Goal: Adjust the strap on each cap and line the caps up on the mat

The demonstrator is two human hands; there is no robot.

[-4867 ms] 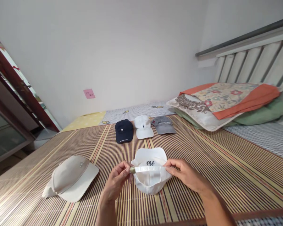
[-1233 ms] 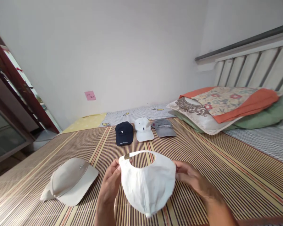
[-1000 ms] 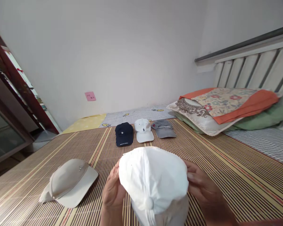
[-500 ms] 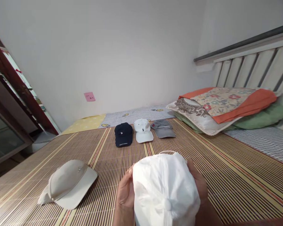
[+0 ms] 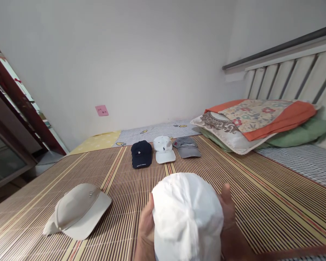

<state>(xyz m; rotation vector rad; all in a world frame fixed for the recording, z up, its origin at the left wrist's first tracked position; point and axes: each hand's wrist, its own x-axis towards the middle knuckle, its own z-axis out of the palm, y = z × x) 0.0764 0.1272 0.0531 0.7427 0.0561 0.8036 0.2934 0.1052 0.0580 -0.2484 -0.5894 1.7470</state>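
Note:
I hold a white cap (image 5: 187,217) close in front of me, crown toward the camera, above the striped bamboo mat (image 5: 260,188). My left hand (image 5: 146,226) grips its left side and my right hand (image 5: 228,214) grips its right side, thumb raised. Most of my fingers are hidden behind the cap.
A beige cap (image 5: 77,211) lies on the mat at the left. Farther back lie a navy cap (image 5: 141,153), a white cap (image 5: 163,149) and a grey cap (image 5: 186,146) in a row. Pillows (image 5: 258,121) are stacked at the right by the headboard.
The white cap lay upside down with my hands at its back strap. I have lifted it, turned it crown-up and brought it closer to me.

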